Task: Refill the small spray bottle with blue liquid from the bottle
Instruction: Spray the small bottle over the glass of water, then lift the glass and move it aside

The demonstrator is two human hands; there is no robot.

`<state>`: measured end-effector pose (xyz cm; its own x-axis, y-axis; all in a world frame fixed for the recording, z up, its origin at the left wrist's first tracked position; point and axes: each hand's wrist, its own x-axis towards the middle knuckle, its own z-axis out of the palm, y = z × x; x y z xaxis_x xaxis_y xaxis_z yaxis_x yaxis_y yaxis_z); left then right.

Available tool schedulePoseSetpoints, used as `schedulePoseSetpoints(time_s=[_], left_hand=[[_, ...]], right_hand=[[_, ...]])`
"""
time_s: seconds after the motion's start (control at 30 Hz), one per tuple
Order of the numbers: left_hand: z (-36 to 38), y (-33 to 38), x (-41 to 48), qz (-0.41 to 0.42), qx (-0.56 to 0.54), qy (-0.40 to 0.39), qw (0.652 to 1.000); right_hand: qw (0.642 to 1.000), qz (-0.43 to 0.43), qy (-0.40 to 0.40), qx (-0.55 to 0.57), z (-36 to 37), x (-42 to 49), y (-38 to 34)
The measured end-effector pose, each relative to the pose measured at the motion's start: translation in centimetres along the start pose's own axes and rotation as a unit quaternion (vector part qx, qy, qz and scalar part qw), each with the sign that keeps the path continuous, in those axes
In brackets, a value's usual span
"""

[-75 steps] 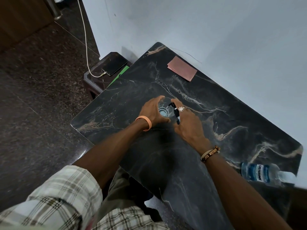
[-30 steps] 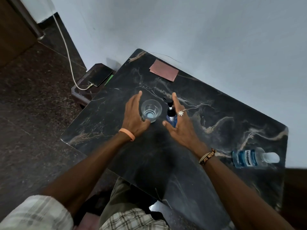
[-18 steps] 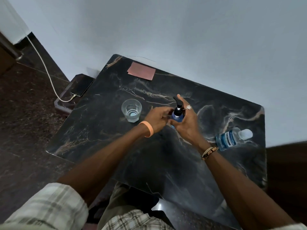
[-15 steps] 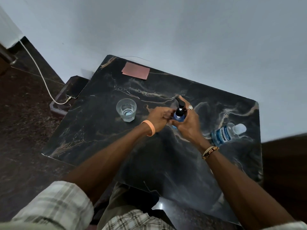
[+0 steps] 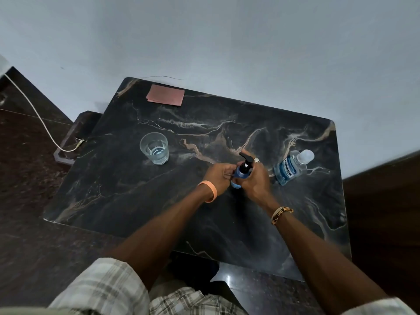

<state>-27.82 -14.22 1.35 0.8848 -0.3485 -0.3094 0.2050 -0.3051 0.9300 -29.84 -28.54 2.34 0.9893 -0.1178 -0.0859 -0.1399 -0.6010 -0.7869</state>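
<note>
centre: left hand [image 5: 219, 176] + right hand [image 5: 256, 180] both clamped round small blue spray bottle with black pump top [image 5: 243, 172] | just right: clear plastic bottle of blue liquid [image 5: 287, 170] on its side, black marble table [image 5: 136, 201] | centre-left: clear glass tumbler [image 5: 154, 148] | top: pink paper sheet [image 5: 165, 95]

Single view: wide-angle head camera, above the near edge of the table [image 5: 127, 196], facing forward and steeply down toward the wall [image 5: 227, 37]; close, table fills mid-frame, floor [image 5: 27, 178] at left

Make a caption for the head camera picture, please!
Left hand and right hand hold the small spray bottle at the dark table.
</note>
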Motion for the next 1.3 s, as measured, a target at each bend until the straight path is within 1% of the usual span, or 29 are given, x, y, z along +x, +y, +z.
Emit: schedulePoseSetpoints(time_s=[0.1, 0.2, 0.33, 0.4, 0.53, 0.6, 0.63, 0.7, 0.77, 0.8, 0.87, 0.9, 0.97, 1.07, 1.13, 1.2, 1.23, 1.3], left_hand=[[0.5, -0.5, -0.7, -0.019, 0.041, 0.007, 0.999], [0.8, -0.6, -1.1, -0.027, 0.048, 0.018, 0.998], [0.8, -0.4, -1.8, -0.019, 0.075, 0.015, 0.997], [0.4, -0.4, -1.9, -0.013, 0.1, 0.017, 0.995], [-0.8, -0.2, -1.8, -0.028, 0.122, 0.026, 0.992], [-2.0, 0.1, -2.2, -0.019, 0.127, 0.043, 0.991], [-2.7, 0.3, -2.4, -0.006, 0.133, 0.056, 0.989], [-4.6, 1.0, -2.9, 0.049, 0.152, 0.105, 0.982], [-7.2, 1.9, -3.0, 0.125, 0.191, 0.189, 0.955], [-8.7, 2.3, -2.9, 0.147, 0.208, 0.233, 0.939], [-12.2, 3.1, -2.7, 0.151, 0.23, 0.308, 0.911], [-14.0, 3.3, -2.7, 0.154, 0.235, 0.341, 0.897], [-17.5, 3.3, -2.7, 0.152, 0.233, 0.388, 0.879], [-21.7, 1.8, -3.1, 0.102, 0.25, 0.404, 0.874], [-23.4, 0.1, -3.5, 0.067, 0.283, 0.373, 0.881], [-24.7, -1.8, -3.8, 0.034, 0.302, 0.332, 0.893], [-25.1, -2.8, -3.9, 0.014, 0.302, 0.316, 0.899], [-25.3, -4.2, -3.9, -0.033, 0.292, 0.269, 0.917]], right_hand=[[1.0, 0.014, 0.003, 0.003, 0.5, -0.7, 0.9], [1.0, 0.005, -0.002, 0.006, 0.9, -1.0, 1.3], [1.0, -0.005, -0.012, 0.009, 0.9, -0.8, 1.4], [1.0, -0.006, -0.028, 0.003, 0.6, -0.7, 1.4], [0.997, -0.007, -0.073, -0.016, -0.6, -0.5, 1.1], [0.996, -0.023, -0.079, -0.026, -1.6, -0.6, 0.3], [0.997, -0.032, -0.069, -0.032, -2.1, -0.8, -0.2], [0.996, -0.066, -0.014, -0.06, -3.3, -0.8, -2.0], [0.983, -0.145, 0.059, -0.093, -4.0, -0.3, -4.1], [0.973, -0.189, 0.086, -0.106, -4.1, 0.1, -5.3], [0.955, -0.252, 0.106, -0.113, -3.5, 1.0, -8.1], [0.953, -0.265, 0.098, -0.107, -2.8, 1.5, -9.5], [0.96, -0.258, 0.046, -0.093, -1.1, 2.6, -11.9], [0.968, -0.215, -0.065, -0.114, 2.8, 4.3, -13.8], [0.967, -0.165, -0.141, -0.132, 5.8, 5.3, -13.8], [0.97, -0.101, -0.201, -0.092, 8.8, 6.1, -13.4], [0.97, -0.073, -0.22, -0.074, 10.2, 6.5, -13.1], [0.97, -0.031, -0.235, -0.055, 12.4, 6.9, -12.3]])
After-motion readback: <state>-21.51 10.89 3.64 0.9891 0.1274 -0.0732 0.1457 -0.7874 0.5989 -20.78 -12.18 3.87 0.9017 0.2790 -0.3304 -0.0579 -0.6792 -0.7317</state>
